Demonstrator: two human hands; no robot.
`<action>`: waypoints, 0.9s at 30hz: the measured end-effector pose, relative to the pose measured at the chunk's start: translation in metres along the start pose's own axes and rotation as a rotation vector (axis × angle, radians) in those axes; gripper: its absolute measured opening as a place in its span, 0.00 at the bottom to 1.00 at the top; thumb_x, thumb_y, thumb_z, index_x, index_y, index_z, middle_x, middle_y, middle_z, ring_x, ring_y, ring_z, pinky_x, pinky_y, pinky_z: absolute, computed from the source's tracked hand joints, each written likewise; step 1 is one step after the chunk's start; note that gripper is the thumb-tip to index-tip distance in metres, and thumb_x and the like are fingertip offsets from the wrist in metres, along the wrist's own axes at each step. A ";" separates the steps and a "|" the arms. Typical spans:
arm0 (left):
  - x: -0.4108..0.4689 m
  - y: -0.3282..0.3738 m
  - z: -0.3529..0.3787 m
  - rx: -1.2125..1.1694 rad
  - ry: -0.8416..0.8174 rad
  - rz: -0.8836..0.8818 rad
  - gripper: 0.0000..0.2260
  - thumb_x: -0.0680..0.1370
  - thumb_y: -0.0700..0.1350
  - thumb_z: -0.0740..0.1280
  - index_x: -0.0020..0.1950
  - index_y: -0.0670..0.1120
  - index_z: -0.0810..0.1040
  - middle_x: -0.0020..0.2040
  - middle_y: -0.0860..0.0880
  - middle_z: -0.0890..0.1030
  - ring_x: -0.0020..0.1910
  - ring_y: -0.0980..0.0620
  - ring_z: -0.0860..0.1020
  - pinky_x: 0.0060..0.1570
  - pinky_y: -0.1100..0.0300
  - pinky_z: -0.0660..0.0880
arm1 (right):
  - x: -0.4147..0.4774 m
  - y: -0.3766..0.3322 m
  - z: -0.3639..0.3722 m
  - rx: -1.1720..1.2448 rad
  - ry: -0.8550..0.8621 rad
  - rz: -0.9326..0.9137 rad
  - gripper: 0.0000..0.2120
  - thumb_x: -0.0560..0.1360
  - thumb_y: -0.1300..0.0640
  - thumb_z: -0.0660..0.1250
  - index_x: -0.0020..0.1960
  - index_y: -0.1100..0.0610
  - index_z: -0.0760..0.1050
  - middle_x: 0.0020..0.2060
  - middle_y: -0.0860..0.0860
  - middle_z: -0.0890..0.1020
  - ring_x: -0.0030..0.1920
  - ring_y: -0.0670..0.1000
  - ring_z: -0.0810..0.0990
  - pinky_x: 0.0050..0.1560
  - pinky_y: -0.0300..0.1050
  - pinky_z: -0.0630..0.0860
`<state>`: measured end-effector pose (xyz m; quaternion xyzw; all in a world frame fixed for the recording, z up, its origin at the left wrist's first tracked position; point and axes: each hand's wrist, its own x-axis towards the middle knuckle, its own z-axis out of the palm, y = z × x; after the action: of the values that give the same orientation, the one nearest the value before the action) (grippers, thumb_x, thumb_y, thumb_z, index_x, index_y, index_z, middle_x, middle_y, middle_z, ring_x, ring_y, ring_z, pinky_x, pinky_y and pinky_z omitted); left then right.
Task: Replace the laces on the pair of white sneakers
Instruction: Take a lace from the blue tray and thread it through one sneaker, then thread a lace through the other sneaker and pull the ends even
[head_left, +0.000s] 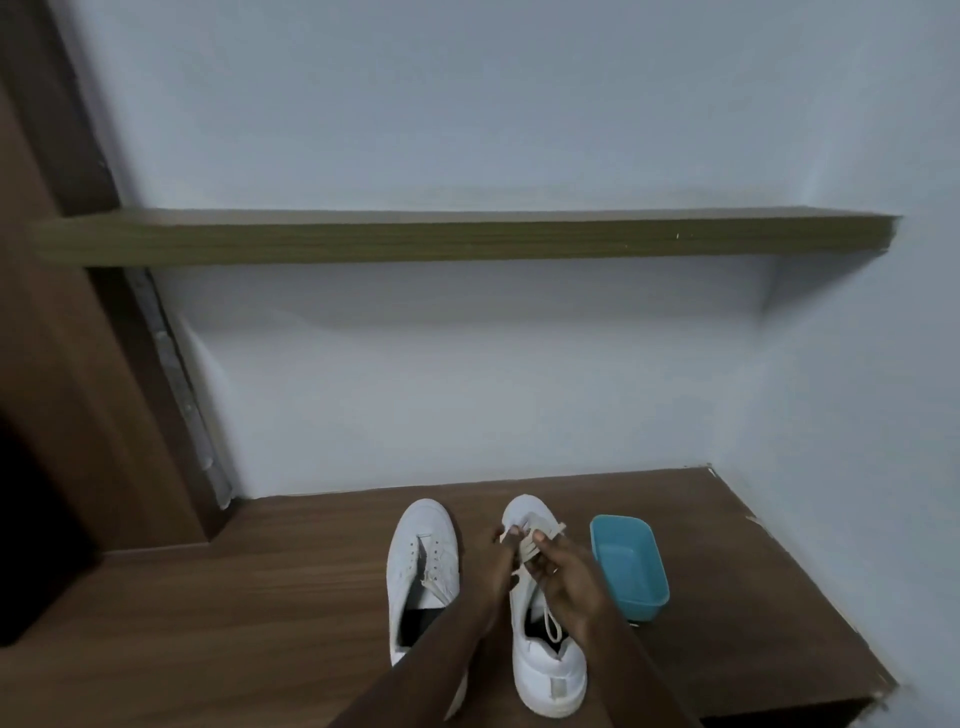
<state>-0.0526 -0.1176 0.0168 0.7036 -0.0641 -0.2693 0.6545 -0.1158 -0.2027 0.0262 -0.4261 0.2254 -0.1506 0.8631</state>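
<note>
Beneath both hands lay 1 white sneaker (546, 670); left hand (500, 561) and right hand (566, 574) each pinched its lace (529, 546). Just left of the left hand stood the 2nd sneaker (422, 553); right of the right hand, 1 blue tub (631, 569).

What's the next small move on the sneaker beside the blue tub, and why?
Probably draw the lace through its eyelet: the left hand and right hand both pinch it over the sneaker's front rows, while a loose end lies slack in the shoe's opening. The other sneaker's eyelets look bare.
</note>
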 end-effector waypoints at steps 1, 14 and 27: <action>-0.003 -0.004 -0.011 -0.038 0.013 -0.023 0.13 0.79 0.50 0.63 0.56 0.42 0.78 0.51 0.41 0.81 0.45 0.49 0.79 0.36 0.61 0.75 | -0.004 0.006 0.004 -0.008 -0.018 0.008 0.09 0.78 0.68 0.59 0.51 0.68 0.78 0.39 0.58 0.85 0.40 0.54 0.84 0.38 0.42 0.80; -0.032 -0.014 -0.090 -0.302 0.171 -0.111 0.04 0.76 0.34 0.66 0.43 0.37 0.80 0.39 0.39 0.82 0.37 0.44 0.80 0.36 0.58 0.78 | -0.018 0.052 0.043 -0.294 -0.099 0.099 0.09 0.79 0.65 0.61 0.54 0.69 0.77 0.45 0.60 0.84 0.44 0.54 0.84 0.40 0.42 0.80; -0.012 -0.007 -0.142 0.090 0.576 -0.074 0.10 0.77 0.36 0.63 0.55 0.35 0.80 0.51 0.36 0.81 0.53 0.39 0.78 0.50 0.56 0.70 | 0.010 0.013 0.030 -0.144 0.290 0.109 0.10 0.77 0.66 0.62 0.38 0.61 0.73 0.19 0.49 0.65 0.17 0.44 0.59 0.20 0.33 0.61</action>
<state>0.0012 0.0145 0.0132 0.7812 0.1382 -0.0792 0.6036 -0.0906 -0.1799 0.0290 -0.4477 0.3805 -0.1468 0.7958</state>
